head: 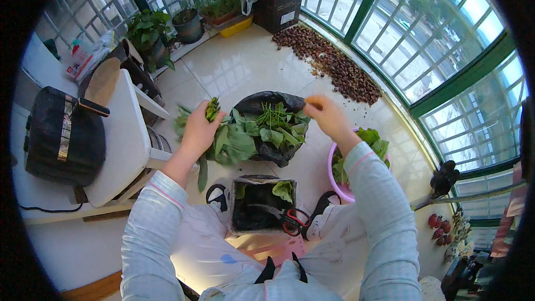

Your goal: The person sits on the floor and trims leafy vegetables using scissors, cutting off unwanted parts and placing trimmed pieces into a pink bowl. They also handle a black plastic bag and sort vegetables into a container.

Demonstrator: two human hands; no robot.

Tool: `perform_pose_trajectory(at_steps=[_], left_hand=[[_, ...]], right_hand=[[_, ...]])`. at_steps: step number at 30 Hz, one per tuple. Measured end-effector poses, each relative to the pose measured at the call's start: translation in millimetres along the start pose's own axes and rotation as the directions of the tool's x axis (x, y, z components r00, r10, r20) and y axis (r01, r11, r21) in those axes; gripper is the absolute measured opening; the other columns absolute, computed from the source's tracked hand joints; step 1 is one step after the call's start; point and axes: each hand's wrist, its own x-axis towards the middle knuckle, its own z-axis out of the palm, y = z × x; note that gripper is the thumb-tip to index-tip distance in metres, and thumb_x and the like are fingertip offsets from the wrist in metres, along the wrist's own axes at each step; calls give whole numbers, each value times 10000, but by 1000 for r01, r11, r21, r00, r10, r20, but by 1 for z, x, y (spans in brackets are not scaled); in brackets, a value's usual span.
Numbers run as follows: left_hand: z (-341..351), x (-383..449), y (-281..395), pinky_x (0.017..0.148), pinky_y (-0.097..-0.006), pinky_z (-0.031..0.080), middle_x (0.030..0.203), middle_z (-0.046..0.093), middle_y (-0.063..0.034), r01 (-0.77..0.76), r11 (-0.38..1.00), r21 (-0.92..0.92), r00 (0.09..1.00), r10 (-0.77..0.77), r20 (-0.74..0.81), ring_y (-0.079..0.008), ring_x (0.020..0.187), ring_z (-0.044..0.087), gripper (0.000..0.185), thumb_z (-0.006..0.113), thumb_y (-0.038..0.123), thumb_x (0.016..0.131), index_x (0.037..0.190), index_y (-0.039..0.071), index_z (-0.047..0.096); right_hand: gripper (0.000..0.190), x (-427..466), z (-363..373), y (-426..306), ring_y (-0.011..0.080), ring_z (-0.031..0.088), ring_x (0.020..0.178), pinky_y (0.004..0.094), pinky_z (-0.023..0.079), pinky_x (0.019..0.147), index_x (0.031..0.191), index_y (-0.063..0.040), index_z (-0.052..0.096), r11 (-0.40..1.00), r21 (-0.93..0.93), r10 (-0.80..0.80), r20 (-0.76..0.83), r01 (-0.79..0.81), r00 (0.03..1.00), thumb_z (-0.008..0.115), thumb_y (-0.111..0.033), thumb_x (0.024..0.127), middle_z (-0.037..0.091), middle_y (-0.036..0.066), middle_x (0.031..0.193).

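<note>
My left hand (199, 127) is closed around the bundled stems of leafy greens (232, 144), whose broad leaves hang down beside it. In front of me on the tiles lies a black plastic bag (269, 97), with more leafy greens (278, 123) inside, their thin stems upward. The fingers of my right hand (326, 115), slightly blurred, pinch the right edge of this bag. Between my feet stands a dark-lined bin (259, 213) with a few leaves in it. Red-and-black scissors (296, 221) rest at its right edge. A pink basin (333, 175) of greens sits partly behind my right forearm.
Many brown nuts or dried fruits (334, 60) are spread along the window. At left, a white chair (125, 142) bears a black appliance (62, 138). Potted plants (146, 29) and a dark cardboard box (278, 8) stand at the back. A pole (476, 195) juts in at right.
</note>
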Motion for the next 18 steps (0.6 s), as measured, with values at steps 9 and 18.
perform_pose_trajectory(at_steps=[9,18], left_hand=[[-7,8,-8,729,-343,489,827,665,-115,251,943,-219,966,-233,108,-198,751,608,319,711,262,851,950,-19,595],[-17,9,-10,709,-314,487,806,647,-66,327,894,-307,940,-275,201,-149,731,580,337,753,260,823,959,-2,592]], right_hand=[[178,40,122,107,323,663,835,401,520,776,948,-14,671,941,-307,85,-201,-145,976,651,-150,834,688,165,884],[580,114,162,76,397,476,1172,437,439,935,1245,-143,613,696,-521,355,-349,-495,867,738,-458,774,543,207,1225]])
